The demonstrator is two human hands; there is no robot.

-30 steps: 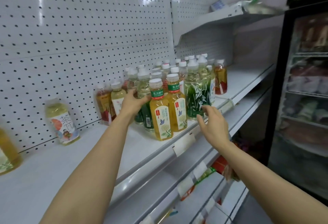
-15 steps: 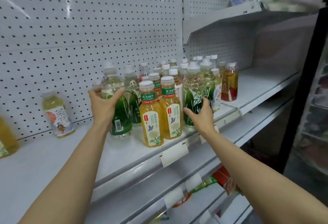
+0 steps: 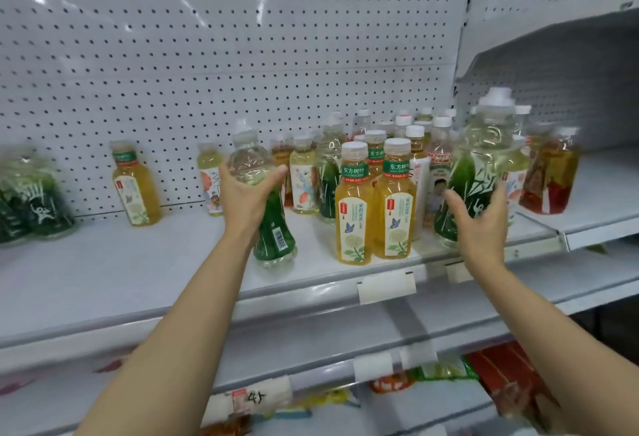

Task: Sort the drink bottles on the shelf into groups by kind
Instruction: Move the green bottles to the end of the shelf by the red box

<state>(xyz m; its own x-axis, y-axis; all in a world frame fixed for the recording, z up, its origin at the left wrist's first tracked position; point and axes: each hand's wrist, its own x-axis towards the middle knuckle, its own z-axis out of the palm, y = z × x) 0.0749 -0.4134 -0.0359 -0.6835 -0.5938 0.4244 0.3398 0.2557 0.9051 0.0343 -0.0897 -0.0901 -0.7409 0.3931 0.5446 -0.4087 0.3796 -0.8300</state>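
Green bottle (image 3: 273,224) upright; cap upward

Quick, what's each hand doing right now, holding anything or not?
Left hand: closed around a green-label bottle.
Right hand: grip wrapped on another green-label bottle, though blur hides how firmly.

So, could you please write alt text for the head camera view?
A person's left hand and right hand each grip a green-labelled bottle, left and right, on a white shop shelf, either side of two yellow tea bottles with mixed drinks behind.
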